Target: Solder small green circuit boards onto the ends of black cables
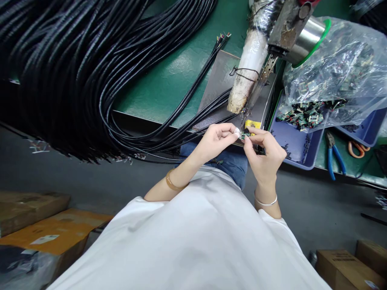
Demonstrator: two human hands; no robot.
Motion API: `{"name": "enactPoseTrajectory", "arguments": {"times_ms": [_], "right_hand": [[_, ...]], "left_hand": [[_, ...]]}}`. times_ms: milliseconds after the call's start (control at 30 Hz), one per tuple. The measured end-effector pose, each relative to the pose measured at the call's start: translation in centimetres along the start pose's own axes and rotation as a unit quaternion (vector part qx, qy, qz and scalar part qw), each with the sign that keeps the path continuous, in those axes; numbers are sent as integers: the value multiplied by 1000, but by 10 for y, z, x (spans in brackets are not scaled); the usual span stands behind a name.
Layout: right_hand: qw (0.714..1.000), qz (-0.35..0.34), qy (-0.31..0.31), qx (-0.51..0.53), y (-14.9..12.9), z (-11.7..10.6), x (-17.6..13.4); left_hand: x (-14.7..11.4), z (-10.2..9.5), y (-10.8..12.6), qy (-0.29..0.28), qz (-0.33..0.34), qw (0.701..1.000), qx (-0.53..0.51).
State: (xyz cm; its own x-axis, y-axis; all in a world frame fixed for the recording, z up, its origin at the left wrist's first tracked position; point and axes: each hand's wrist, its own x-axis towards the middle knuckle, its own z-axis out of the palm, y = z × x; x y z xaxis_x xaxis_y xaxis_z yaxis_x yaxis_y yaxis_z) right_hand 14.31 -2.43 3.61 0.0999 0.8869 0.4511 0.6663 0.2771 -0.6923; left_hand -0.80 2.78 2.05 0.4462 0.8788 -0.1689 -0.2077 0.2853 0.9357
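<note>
A green bench [145, 94] crosses the top of the frame. Black cables [81, 68] sprawl over it at upper left; a flat grey board [218, 78] lies at upper centre; at right rest blue trays [298, 147], blue-handled pliers [330, 155] and an orange-handled tool [361, 150].

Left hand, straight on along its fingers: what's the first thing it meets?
The small green circuit board, right at the left hand's fingertips, then the right hand's fingertips. Exact contact and depth there are hard to tell.

Cables [90, 80] left; right, boards [314, 116], apparently in bag [341, 40].
</note>
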Motion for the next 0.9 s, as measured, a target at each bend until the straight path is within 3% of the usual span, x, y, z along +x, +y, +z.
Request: {"name": "enactPoseTrajectory", "arguments": {"times_ms": [133, 200, 300, 400, 500, 567, 667, 700, 767, 833, 900], "right_hand": [[988, 107, 77, 82, -3, -16, -3], [989, 102, 85, 67, -4, -26, -5], [998, 30, -56, -21, -5, -34, -8], [978, -40, -187, -83, -6, -32, -10], [975, -24, -214, -51, -9, -35, -10], [984, 38, -173, 12, -8, -45, -8], [990, 131, -5, 60, 8, -65, 2], [988, 151, 5, 39, 18, -70, 6], [981, 183, -42, -57, 42, -76, 15], [972, 159, -74, -158, 65, -75, 23], [967, 144, -125, -172, 83, -71, 30]], "left_hand": [[-9, -5, -3, -31, -61, 998, 1], [-13, -8, -3, -60, -89, 994, -6], [-16, -10, -4, -88, -97, 991, -5], [-19, -9, -6, -102, -78, 992, 5], [-24, -10, -8, -123, -64, 990, -12], [-29, -14, -10, -149, -66, 986, -25], [-36, -21, -10, -235, -90, 967, -37], [-37, -22, -9, -286, -100, 952, -34], [-37, -20, -8, -409, -101, 907, -8], [-35, -13, -6, -519, -80, 850, 34], [-33, -6, -9, -566, -68, 819, 62]]}}
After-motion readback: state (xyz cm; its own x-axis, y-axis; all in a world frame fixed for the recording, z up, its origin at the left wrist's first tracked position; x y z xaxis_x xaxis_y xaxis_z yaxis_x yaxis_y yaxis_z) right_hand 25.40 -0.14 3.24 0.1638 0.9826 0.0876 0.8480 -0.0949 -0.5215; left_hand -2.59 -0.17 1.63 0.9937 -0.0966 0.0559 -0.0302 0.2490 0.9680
